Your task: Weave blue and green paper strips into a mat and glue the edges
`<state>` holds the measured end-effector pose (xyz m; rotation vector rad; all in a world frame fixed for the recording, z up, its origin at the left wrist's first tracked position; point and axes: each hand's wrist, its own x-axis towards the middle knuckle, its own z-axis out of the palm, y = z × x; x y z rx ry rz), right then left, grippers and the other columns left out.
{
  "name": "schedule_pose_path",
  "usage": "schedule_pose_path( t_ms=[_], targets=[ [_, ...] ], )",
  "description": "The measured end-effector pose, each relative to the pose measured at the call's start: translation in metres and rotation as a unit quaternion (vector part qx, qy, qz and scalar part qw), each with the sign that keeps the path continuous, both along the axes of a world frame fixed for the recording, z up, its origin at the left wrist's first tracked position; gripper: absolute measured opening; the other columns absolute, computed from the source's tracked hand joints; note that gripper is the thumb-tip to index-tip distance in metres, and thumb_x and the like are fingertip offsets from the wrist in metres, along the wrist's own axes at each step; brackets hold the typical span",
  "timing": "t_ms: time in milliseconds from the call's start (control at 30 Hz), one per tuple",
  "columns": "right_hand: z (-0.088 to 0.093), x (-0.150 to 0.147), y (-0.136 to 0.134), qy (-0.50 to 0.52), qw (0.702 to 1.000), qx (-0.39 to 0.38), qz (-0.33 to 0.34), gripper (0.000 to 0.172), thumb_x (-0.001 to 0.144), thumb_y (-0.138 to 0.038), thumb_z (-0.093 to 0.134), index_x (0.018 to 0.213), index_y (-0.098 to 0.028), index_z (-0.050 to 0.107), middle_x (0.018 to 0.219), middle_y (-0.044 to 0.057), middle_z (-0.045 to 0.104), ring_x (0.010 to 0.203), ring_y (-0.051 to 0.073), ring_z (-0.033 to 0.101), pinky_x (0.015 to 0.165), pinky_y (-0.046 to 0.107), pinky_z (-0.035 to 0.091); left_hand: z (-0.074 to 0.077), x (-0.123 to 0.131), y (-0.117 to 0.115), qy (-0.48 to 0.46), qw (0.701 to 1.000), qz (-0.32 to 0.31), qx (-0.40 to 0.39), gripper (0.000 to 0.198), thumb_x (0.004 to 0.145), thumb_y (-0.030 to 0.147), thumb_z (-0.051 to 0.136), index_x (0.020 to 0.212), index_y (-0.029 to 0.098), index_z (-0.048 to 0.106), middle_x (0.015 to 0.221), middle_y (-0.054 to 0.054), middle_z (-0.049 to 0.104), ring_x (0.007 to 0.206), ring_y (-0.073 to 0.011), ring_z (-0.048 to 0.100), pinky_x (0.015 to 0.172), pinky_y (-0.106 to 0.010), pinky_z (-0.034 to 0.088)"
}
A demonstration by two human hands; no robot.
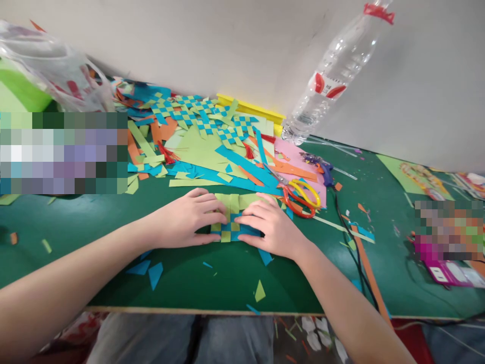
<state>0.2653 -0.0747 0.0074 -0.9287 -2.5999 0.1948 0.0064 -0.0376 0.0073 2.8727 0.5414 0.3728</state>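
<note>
A small woven mat of blue and light green paper strips lies on the green table in front of me. My left hand rests on its left side, fingers stretched and apart. From the right, my right hand lies across the other side, its fingers spread on the strips too. A green strip runs along the mat's far edge, partly covered by my fingers. Beyond my right hand lie scissors with red and yellow handles. Parts of the mat under both hands are hidden.
Woven blue-green pieces and loose paper strips pile up at the back. A clear plastic bottle stands against the wall. A purple glue gun trails a black cable. Paper scraps lie near the table's front edge.
</note>
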Motion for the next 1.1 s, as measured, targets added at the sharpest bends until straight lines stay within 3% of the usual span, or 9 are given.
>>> schedule_pose_path(
  t_ms=[233, 367, 500, 600, 733, 867, 1100],
  targets=[
    [-0.001, 0.002, 0.002, 0.031, 0.999, 0.013, 0.015, 0.024, 0.092, -0.040, 0.057, 0.086, -0.022, 0.071, 0.086, 0.001, 0.068, 0.086, 0.016, 0.060, 0.105, 0.045, 0.036, 0.000, 0.000, 0.000, 0.003, 1.000, 0.003, 0.000, 0.023, 0.093, 0.036, 0.054, 0.112, 0.025, 0.061, 0.114, -0.005, 0.064, 0.101, -0.0201, 0.058, 0.094, -0.037, 0.036],
    [0.004, 0.009, 0.006, 0.050, 0.997, 0.037, -0.038, 0.020, 0.093, -0.033, 0.056, 0.082, -0.023, 0.069, 0.082, 0.000, 0.067, 0.082, 0.015, 0.059, 0.102, 0.043, 0.039, 0.000, 0.000, 0.000, 0.000, 1.000, -0.001, 0.007, 0.023, 0.094, 0.035, 0.053, 0.114, 0.025, 0.060, 0.115, -0.005, 0.064, 0.102, -0.0202, 0.058, 0.096, -0.038, 0.035],
    [0.008, 0.026, 0.018, 0.076, 0.982, 0.120, -0.124, 0.018, 0.092, -0.026, 0.055, 0.078, -0.023, 0.066, 0.078, 0.001, 0.068, 0.080, 0.017, 0.059, 0.093, 0.041, 0.044, 0.000, 0.000, 0.000, -0.009, 1.000, -0.003, 0.012, 0.019, 0.094, 0.032, 0.052, 0.109, 0.025, 0.062, 0.110, -0.005, 0.066, 0.100, -0.0198, 0.058, 0.096, -0.038, 0.036],
    [0.010, 0.049, 0.030, 0.106, 0.953, 0.183, -0.217, 0.016, 0.091, -0.025, 0.054, 0.082, -0.022, 0.067, 0.081, 0.004, 0.069, 0.081, 0.019, 0.060, 0.082, 0.037, 0.048, 0.000, 0.000, 0.001, -0.016, 1.000, -0.004, 0.020, 0.016, 0.095, 0.030, 0.051, 0.104, 0.024, 0.063, 0.105, -0.004, 0.066, 0.098, -0.0189, 0.058, 0.094, -0.037, 0.037],
    [0.005, 0.096, 0.046, 0.131, 0.881, 0.269, -0.368, 0.022, 0.092, -0.026, 0.047, 0.089, -0.019, 0.068, 0.088, 0.008, 0.070, 0.088, 0.022, 0.062, 0.086, 0.037, 0.047, -0.001, 0.000, 0.001, -0.039, 0.999, 0.005, 0.038, 0.015, 0.095, 0.029, 0.051, 0.105, 0.022, 0.061, 0.105, -0.004, 0.066, 0.099, -0.0184, 0.058, 0.095, -0.036, 0.037],
    [-0.012, 0.139, 0.056, 0.106, 0.814, 0.270, -0.504, 0.027, 0.089, -0.024, 0.044, 0.101, -0.017, 0.066, 0.095, 0.011, 0.069, 0.095, 0.025, 0.061, 0.092, 0.042, 0.043, -0.004, -0.001, 0.001, -0.043, 0.998, 0.007, 0.039, 0.019, 0.096, 0.029, 0.051, 0.111, 0.022, 0.059, 0.112, -0.005, 0.065, 0.103, -0.0188, 0.059, 0.096, -0.036, 0.039],
    [-0.039, 0.157, 0.067, -0.006, 0.778, 0.219, -0.588, 0.033, 0.085, -0.022, 0.046, 0.110, -0.011, 0.064, 0.105, 0.016, 0.070, 0.102, 0.029, 0.059, 0.107, 0.050, 0.029, -0.007, 0.000, 0.000, -0.034, 0.998, -0.011, 0.047, 0.026, 0.096, 0.030, 0.051, 0.120, 0.025, 0.058, 0.123, -0.005, 0.063, 0.114, -0.0213, 0.056, 0.102, -0.039, 0.037]
  ],
)
